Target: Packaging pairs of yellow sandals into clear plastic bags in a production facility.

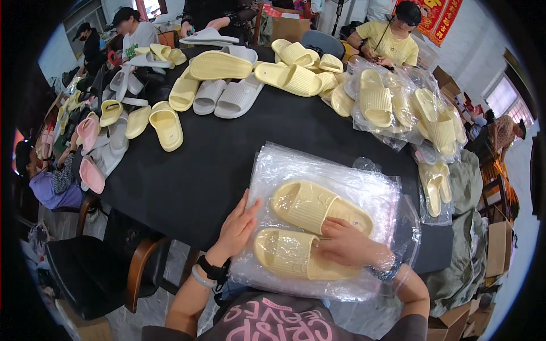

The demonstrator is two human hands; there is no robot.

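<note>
Two pale yellow slides, the upper slide (304, 202) and the lower slide (284, 253), lie side by side with their toes to the left. Clear film covers them, on a stack of clear plastic bags (341, 173) at the near edge of the table. My right hand (347, 244) reaches in from the right under the film, its wrist covered by it. Its fingers are bent and closed around the inner edges of the pair, fingertips partly hidden. Flat along the left edge of the bags rests my left hand (236, 227), fingers stretched out and holding nothing.
Loose yellow and grey slides (239, 94) pile along the far side of the black table (170, 187). Bagged yellow slides (375, 108) heap at the right. Pink slides (91, 173) lie at the left edge. A black chair (85, 273) stands at lower left; several people work around the table.
</note>
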